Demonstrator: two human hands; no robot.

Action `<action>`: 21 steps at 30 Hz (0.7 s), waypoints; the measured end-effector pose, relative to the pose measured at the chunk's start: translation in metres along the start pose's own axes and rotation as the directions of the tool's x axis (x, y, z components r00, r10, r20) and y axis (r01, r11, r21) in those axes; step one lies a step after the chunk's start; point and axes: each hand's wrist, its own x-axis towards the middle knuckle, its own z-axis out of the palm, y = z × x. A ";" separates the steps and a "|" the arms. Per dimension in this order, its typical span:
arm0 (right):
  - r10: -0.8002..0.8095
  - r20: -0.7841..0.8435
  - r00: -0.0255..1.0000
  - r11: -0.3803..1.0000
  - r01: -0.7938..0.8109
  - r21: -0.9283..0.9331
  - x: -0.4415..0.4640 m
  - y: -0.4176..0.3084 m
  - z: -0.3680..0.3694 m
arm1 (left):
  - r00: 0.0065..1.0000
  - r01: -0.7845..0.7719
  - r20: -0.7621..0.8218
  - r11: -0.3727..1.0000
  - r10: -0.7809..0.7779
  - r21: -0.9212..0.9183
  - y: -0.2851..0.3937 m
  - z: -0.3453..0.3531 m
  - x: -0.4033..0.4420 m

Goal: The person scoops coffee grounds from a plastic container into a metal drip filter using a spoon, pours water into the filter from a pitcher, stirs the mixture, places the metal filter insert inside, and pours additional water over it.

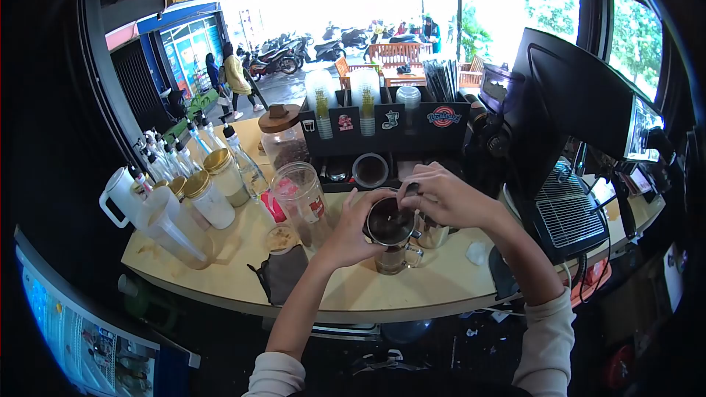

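A round metal cup with dark contents is in my left hand, whose fingers and thumb wrap round its side. My right hand is above the cup's rim, fingers pinched on a thin spoon that dips inside. The spoon's lower end cannot be made out. Just below the cup, a clear glass mug with a handle stands on the counter. Left of my left hand are a tall clear plastic jar and a dark folded cloth.
Pitchers, gold-lidded jars and pump bottles crowd the counter's left side. A black organizer with cups and straws stands behind. An espresso machine is at right. The counter has a curved front edge.
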 end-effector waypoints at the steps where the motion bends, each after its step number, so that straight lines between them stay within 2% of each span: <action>1: 0.021 0.002 1.000 1.000 -0.021 0.009 0.001 0.002 -0.002 | 1.000 0.001 -0.002 1.000 -0.001 0.000 0.000 0.000 -0.001; 3: 0.045 0.030 0.999 0.998 -0.046 0.035 0.003 -0.002 0.004 | 0.999 -0.032 -0.031 0.999 0.032 -0.004 -0.002 -0.001 -0.001; 7: 0.021 -0.037 0.999 0.997 -0.019 0.068 0.003 -0.007 0.016 | 0.999 -0.007 -0.037 0.999 0.005 -0.046 -0.004 0.003 -0.002; 10: 0.103 -0.075 0.992 0.992 -0.097 0.081 0.002 -0.006 0.021 | 0.997 -0.021 -0.068 1.000 0.021 0.004 -0.004 0.004 -0.002; 13: 0.037 -0.129 0.991 0.999 -0.034 0.027 0.000 0.005 0.023 | 0.999 0.010 -0.051 0.997 -0.014 -0.077 -0.001 0.001 -0.002; 15: -0.013 -0.179 0.984 0.993 0.034 0.114 0.003 0.011 0.019 | 0.998 -0.003 -0.066 0.996 -0.002 -0.087 -0.001 0.001 -0.002; 19: -0.043 -0.067 0.997 0.990 0.051 0.134 0.004 0.000 0.020 | 0.997 -0.032 -0.069 0.999 0.030 -0.027 -0.007 0.001 -0.002; 21: -0.015 -0.076 0.997 1.000 0.013 -0.024 0.008 0.000 0.011 | 0.998 0.032 -0.053 0.999 -0.033 -0.014 -0.006 0.001 -0.004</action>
